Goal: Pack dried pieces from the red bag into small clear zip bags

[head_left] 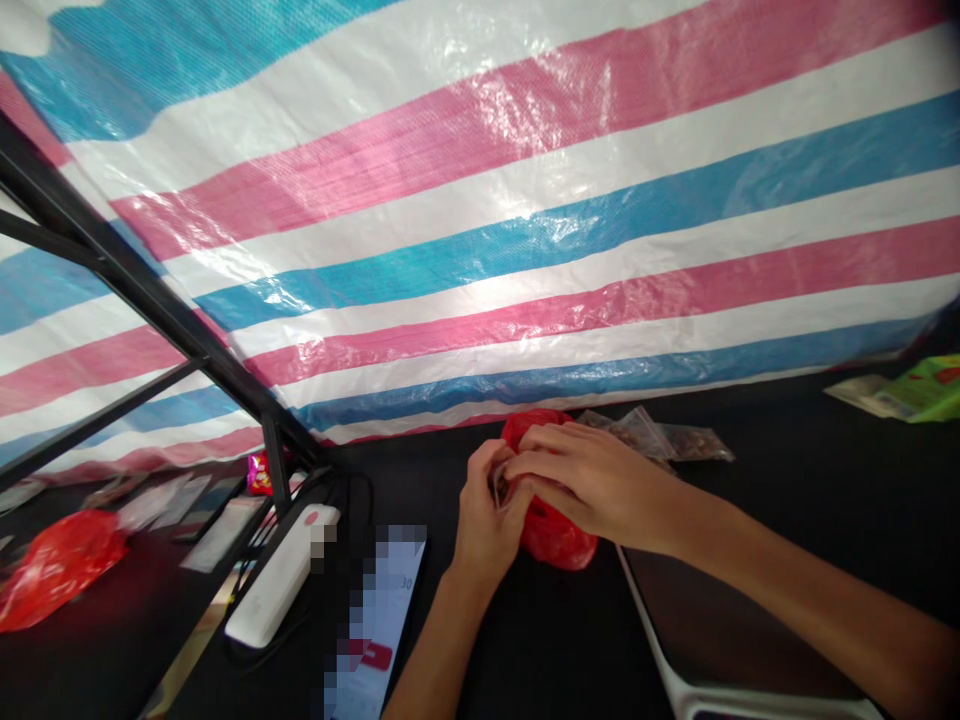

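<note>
We hold a small clear packet [500, 487] at the mouth of a red bag [561, 540] on the black worktop [420, 470]. Our left grip [487, 510] is closed on the packet from the near side, thumb and fingers curled around it. Our right grip [592, 480] reaches across the top of the red bag, and its bent fingers meet the left ones and pinch at the packet. What is inside the packet is too small for us to make out.

The red bag sits under and behind our hands, bulging out below the right one. Just beyond the right hand we see clear bags [701, 443] of brown bits, lying flat. A dark panel with a pale rim [654, 625] lies under our right forearm, and a green pack [930, 388] is far off to the right. To the left of our left forearm lies a phone [390, 610], partly blurred out, then a white power strip [281, 580] with black cables. A striped sheet [525, 230] rises behind the worktop.
</note>
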The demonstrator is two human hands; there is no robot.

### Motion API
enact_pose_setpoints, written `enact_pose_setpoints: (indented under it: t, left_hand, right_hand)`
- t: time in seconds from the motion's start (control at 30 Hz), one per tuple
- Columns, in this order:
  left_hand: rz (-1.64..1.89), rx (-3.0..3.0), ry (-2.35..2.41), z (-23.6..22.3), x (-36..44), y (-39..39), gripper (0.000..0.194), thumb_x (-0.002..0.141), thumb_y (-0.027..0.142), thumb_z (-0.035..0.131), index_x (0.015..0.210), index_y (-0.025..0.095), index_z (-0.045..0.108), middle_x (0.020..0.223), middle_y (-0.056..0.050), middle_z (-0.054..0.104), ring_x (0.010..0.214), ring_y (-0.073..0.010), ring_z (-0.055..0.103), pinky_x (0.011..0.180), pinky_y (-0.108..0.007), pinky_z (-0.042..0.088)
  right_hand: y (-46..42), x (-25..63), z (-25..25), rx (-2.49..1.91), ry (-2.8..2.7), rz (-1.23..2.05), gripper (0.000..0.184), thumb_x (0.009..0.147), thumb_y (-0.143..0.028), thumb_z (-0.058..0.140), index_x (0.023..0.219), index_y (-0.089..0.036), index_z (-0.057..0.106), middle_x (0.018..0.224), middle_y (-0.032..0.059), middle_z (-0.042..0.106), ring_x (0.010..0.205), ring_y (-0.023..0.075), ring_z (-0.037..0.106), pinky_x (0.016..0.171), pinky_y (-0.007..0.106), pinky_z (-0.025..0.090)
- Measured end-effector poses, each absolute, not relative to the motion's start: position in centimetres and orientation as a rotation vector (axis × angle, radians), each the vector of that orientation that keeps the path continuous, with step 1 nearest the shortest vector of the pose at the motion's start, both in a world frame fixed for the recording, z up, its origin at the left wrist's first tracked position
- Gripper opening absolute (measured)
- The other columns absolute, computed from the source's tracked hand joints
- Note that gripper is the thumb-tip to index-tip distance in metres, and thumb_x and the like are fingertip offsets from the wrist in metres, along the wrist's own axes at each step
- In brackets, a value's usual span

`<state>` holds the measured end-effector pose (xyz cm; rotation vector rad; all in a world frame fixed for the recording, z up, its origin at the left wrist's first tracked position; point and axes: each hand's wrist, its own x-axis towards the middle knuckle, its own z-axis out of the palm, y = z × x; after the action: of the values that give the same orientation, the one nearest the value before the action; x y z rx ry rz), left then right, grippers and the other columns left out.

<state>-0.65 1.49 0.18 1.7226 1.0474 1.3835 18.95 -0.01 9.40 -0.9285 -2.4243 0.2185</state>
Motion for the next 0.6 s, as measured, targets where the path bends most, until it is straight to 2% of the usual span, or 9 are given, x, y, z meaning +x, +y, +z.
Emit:
enact_pose_setpoints:
  t: [0.13, 0.23, 0.33, 0.4, 0.43, 0.53, 0.6]
  left_hand:
    - [1.357, 1.726, 0.998, -0.4, 0.0, 1.5, 0.046, 0.090, 0.032, 0.075, 0.132, 0.024, 0.056, 0.122, -0.008, 0.070, 0.113, -0.0223, 0.070, 0.103, -0.037, 0.055]
    - [1.306, 1.733, 0.985, 0.2, 0.4, 1.1, 0.049, 0.090, 0.029, 0.074, 0.134, 0.024, 0.054, 0.126, -0.009, 0.069, 0.117, -0.0237, 0.069, 0.106, -0.038, 0.053]
    - [1.224, 1.728, 0.982, 1.3, 0.6, 0.6, 0.074, 0.087, 0.028, 0.077, 0.150, 0.024, 0.039, 0.134, -0.012, 0.067, 0.123, -0.0262, 0.067, 0.107, -0.040, 0.053]
    - [1.094, 1.768, 0.974, 1.8, 0.5, 0.3, 0.090, 0.084, 0.027, 0.080, 0.158, 0.025, 0.030, 0.137, -0.013, 0.066, 0.123, -0.0277, 0.067, 0.107, -0.041, 0.053]
    - [1.008, 1.826, 0.977, 2.0, 0.4, 0.3, 0.091, 0.082, 0.027, 0.082, 0.159, 0.026, 0.032, 0.135, -0.013, 0.068, 0.119, -0.0285, 0.069, 0.105, -0.041, 0.053]
    - [0.776, 2.072, 0.979, 2.2, 0.1, 0.4, 0.071, 0.084, 0.030, 0.080, 0.148, 0.028, 0.052, 0.133, -0.011, 0.070, 0.120, -0.0318, 0.068, 0.107, -0.043, 0.051]
    - [0.685, 2.209, 0.996, 2.1, -0.1, 0.5, 0.057, 0.089, 0.032, 0.073, 0.143, 0.027, 0.057, 0.133, -0.009, 0.071, 0.121, -0.0322, 0.068, 0.108, -0.044, 0.050]
  right_hand:
    - [0.2, 19.2, 9.1, -0.987, -2.468, 0.247, 0.023, 0.104, -0.022, 0.056, 0.117, -0.028, 0.073, 0.112, 0.0058, 0.068, 0.106, 0.0245, 0.066, 0.098, 0.041, 0.049]
    - [0.4, 19.6, 9.4, -0.973, -2.438, 0.293, 0.019, 0.102, -0.023, 0.058, 0.111, -0.028, 0.074, 0.115, 0.0056, 0.068, 0.109, 0.0238, 0.065, 0.100, 0.039, 0.049]
    - [0.4, 20.6, 10.6, -0.956, -2.355, 0.345, 0.014, 0.101, -0.023, 0.058, 0.105, -0.026, 0.071, 0.120, 0.0057, 0.068, 0.113, 0.0233, 0.064, 0.101, 0.037, 0.048]
    - [0.3, 21.8, 11.9, -1.019, -2.278, 0.438, 0.013, 0.100, -0.023, 0.055, 0.102, -0.025, 0.068, 0.111, 0.0042, 0.071, 0.101, 0.0213, 0.067, 0.091, 0.033, 0.051]
    - [0.1, 22.6, 12.6, -1.068, -2.228, 0.491, 0.011, 0.099, -0.024, 0.055, 0.100, -0.025, 0.066, 0.101, 0.0026, 0.071, 0.091, 0.0199, 0.067, 0.082, 0.031, 0.051]
    - [-0.4, 25.0, 14.9, -1.194, -2.165, 0.614, 0.013, 0.097, -0.028, 0.054, 0.091, -0.024, 0.065, 0.083, -0.0003, 0.067, 0.078, 0.0180, 0.062, 0.073, 0.028, 0.048]
    - [-0.8, 26.5, 15.8, -1.244, -2.293, 0.821, 0.015, 0.095, -0.032, 0.056, 0.091, -0.023, 0.066, 0.081, 0.0005, 0.066, 0.076, 0.0179, 0.060, 0.070, 0.028, 0.046]
